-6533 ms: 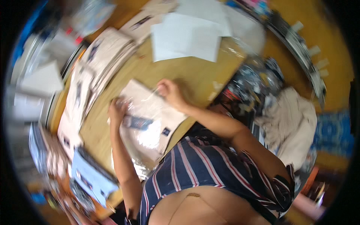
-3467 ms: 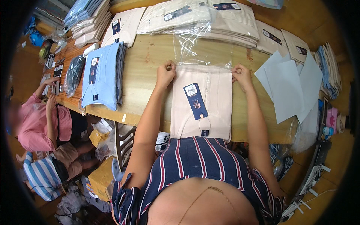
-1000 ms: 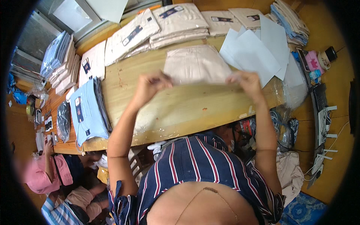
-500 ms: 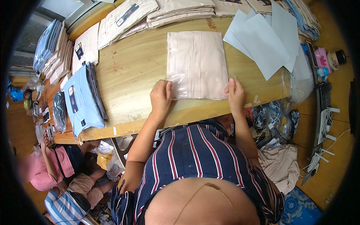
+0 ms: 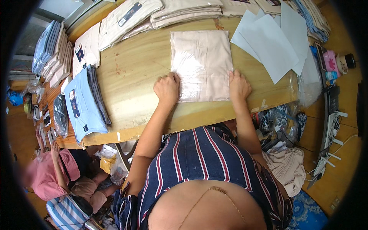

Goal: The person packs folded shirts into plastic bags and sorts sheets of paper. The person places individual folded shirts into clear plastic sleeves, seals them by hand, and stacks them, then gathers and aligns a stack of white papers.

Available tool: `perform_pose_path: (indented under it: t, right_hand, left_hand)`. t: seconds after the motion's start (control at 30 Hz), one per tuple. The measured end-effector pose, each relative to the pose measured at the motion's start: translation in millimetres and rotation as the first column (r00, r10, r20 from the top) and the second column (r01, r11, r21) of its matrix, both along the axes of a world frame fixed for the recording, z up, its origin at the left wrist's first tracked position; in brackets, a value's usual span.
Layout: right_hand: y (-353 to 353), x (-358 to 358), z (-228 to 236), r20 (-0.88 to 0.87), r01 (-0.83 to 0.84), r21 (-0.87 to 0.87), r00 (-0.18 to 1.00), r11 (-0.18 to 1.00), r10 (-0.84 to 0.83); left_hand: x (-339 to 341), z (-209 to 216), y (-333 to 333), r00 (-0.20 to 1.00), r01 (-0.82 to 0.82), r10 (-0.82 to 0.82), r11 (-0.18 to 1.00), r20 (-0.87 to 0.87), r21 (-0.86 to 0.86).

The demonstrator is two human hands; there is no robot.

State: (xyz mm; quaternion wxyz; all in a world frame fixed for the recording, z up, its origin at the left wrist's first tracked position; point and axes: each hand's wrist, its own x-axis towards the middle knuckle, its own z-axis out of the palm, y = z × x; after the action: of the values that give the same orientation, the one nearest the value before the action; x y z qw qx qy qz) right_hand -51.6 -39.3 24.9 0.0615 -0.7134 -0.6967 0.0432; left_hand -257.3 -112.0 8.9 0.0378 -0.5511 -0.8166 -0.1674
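Note:
A folded pale beige garment in a clear plastic bag [image 5: 212,65] lies flat on the wooden table [image 5: 138,84] in front of me. My left hand [image 5: 167,88] is closed at its left edge near the lower corner, fingers curled over the plastic. My right hand [image 5: 239,87] is closed on the right edge at about the same height, with the fingertips partly hidden. Light glares off the plastic on the bag's left half.
White sheets [image 5: 268,42] lie fanned at the far right. Folded beige garments [image 5: 184,13] line the far edge; blue folded garments [image 5: 86,101] lie at the left. Another person in a pink top [image 5: 57,172] sits at lower left. Plastic bags [image 5: 278,119] crowd under the table's right side.
Both hands have slid slightly up along the bag's edges, and the fingers have curled in more. The bag's plastic shows a broader glare. The person at left has shifted an arm.

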Motion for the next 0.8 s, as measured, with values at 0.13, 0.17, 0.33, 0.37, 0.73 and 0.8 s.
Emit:
perform_pose_path:
  t: [0.13, 0.17, 0.33, 0.37, 0.73, 0.8]
  right_hand:
    - [2.4, 10.4, -9.4, -0.11, -0.015, 0.109, 0.994, 0.994, 0.027]
    - [4.0, 13.9, -11.7, -0.171, -0.007, 0.081, 0.985, 0.997, 0.021]
    - [-9.2, 19.0, 8.0, -0.063, -0.255, 0.312, 0.956, 0.915, 0.287]
    - [-16.6, 13.0, 16.5, 0.013, -0.346, 0.316, 0.933, 0.884, 0.36]
    - [-56.5, 44.6, 12.0, -0.52, -0.354, 0.016, 0.796, 0.935, 0.31]
    - [-62.5, 42.8, 9.1, -0.522, -0.393, 0.109, 0.759, 0.913, 0.389]
  left_hand:
    - [-16.2, -9.1, 1.9, 0.999, -0.041, 0.038, 0.994, 0.038, 0.104]
    - [-22.2, -12.4, 0.0, 0.985, -0.076, 0.048, 0.984, 0.169, 0.16]
    - [-8.9, 21.6, -11.4, 0.938, 0.224, -0.284, 0.934, 0.199, 0.277]
    - [-0.5, 28.6, -12.8, 0.897, 0.428, -0.442, 0.875, 0.014, 0.226]
    - [19.1, 18.4, -57.2, 0.875, 0.186, -0.172, 0.982, 0.453, 0.015]
    - [19.2, 12.9, -57.2, 0.833, 0.171, -0.188, 0.982, 0.52, 0.082]
